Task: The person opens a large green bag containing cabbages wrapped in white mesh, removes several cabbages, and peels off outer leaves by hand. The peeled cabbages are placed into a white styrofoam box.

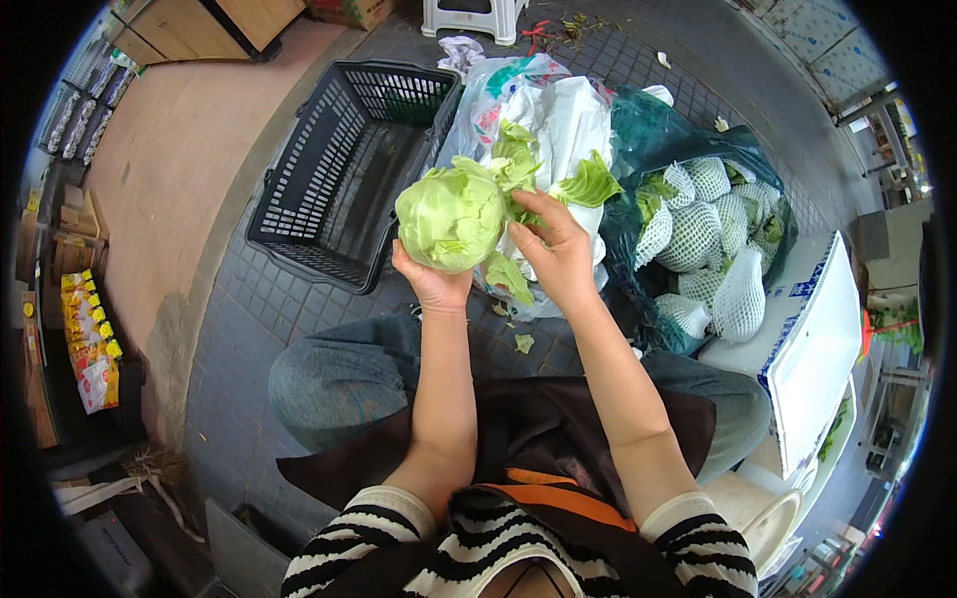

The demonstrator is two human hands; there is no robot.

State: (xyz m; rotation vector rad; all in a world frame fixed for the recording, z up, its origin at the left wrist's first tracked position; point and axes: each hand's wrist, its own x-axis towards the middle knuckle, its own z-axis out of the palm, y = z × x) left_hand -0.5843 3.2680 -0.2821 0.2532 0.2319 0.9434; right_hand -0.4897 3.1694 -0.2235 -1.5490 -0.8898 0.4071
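In the head view, my left hand cups a pale green head of iceberg lettuce from below. The lettuce has no net on it and is held over the near right rim of a black plastic basket. My right hand is just right of the head, thumb and fingers apart. Loose outer leaves lie behind and beside its fingers; whether the fingertips touch one I cannot tell. Under the leaves are crumpled white and clear plastic bags.
A dark green plastic bag holds several heads in white foam nets. To its right stands a white foam box. A white plastic stool stands ahead. Leaf scraps lie on the paved floor.
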